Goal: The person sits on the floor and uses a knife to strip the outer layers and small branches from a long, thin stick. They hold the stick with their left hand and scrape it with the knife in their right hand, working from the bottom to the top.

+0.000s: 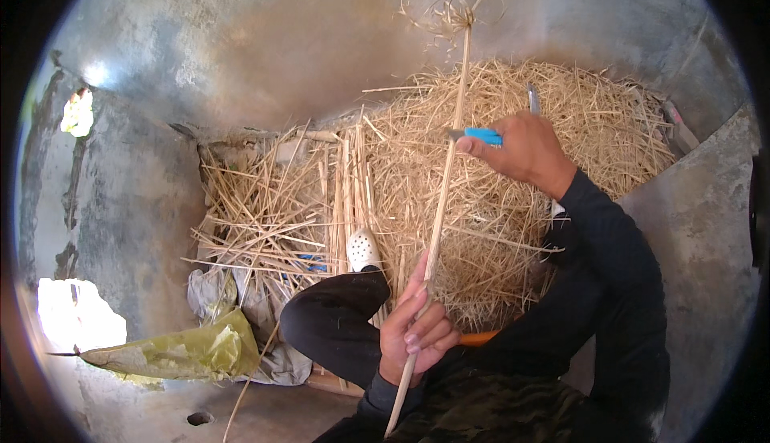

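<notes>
A long, thin, pale stick (440,210) runs from near my lap up toward the wall, with curled shavings (453,16) gathered at its far end. My left hand (419,332) is closed around its lower part. My right hand (525,150) grips a small blue-handled knife (484,136), its short dark blade against the stick at about mid-length. Just beyond the right knuckles a narrow grey metal piece (533,99) sticks up; I cannot tell whether it belongs to the knife.
A thick heap of shavings (585,130) spreads before me. Left of it lie loose sticks (261,206) and several straight strips. A white clog (363,249) is on my foot. A yellowish plastic bag (208,351) hangs at left. Concrete walls (265,50) enclose the spot.
</notes>
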Demonstrator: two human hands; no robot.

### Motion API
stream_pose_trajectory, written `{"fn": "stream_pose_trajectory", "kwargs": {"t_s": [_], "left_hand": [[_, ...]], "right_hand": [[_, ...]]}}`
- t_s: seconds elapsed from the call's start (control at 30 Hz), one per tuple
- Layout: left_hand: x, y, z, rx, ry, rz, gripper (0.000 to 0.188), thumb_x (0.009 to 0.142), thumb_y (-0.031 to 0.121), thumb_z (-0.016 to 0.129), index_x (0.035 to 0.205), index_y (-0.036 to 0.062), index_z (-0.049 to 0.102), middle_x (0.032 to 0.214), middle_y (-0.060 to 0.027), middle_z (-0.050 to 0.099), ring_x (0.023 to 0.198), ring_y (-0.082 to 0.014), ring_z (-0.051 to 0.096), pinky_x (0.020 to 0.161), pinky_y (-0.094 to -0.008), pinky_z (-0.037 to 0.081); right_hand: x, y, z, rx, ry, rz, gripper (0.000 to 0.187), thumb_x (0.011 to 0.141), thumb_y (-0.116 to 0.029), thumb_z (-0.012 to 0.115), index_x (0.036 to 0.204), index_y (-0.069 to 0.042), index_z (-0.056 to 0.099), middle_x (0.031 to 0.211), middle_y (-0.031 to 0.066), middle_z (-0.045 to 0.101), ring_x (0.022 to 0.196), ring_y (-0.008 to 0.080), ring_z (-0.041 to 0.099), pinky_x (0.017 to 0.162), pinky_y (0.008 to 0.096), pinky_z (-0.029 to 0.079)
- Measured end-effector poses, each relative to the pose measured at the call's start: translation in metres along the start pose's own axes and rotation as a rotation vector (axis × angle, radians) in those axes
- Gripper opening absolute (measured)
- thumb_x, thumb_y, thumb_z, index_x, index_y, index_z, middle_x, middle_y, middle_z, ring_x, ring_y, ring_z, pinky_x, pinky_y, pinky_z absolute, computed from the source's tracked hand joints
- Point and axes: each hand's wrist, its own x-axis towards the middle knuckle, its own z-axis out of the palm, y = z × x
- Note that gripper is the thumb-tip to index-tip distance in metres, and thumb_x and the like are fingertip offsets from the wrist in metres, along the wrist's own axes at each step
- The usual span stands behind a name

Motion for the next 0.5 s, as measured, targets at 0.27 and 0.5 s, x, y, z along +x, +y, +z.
{"fn": "stream_pose_trajectory", "kwargs": {"t_s": [0.27,0.5], "left_hand": [[-0.007,-0.003,0.004,-0.009,-0.004,-0.011,0.054,0.101,0.014,0.027,0.150,0.0280,0.012,0.049,0.0060,0.035,0.037,-0.0028,0.032,0.047,-0.0199,0.030],[-0.010,-0.005,0.001,-0.073,-0.030,0.013,0.055,0.101,0.014,0.028,0.150,0.0287,0.011,0.048,0.0064,0.035,0.037,-0.0030,0.031,0.047,-0.0202,0.029]], "right_hand": [[-0.021,-0.018,0.001,0.012,-0.082,-0.119,0.071,0.074,-0.077,0.052,0.051,-0.011,0.060,0.043,0.0089,0.049,0.041,0.0270,0.054,0.044,0.0397,0.042],[-0.043,-0.037,0.005,0.074,-0.051,-0.227,0.072,0.076,-0.078,0.050,0.049,-0.011,0.058,0.040,0.0060,0.046,0.038,0.0226,0.050,0.041,0.0379,0.039]]}}
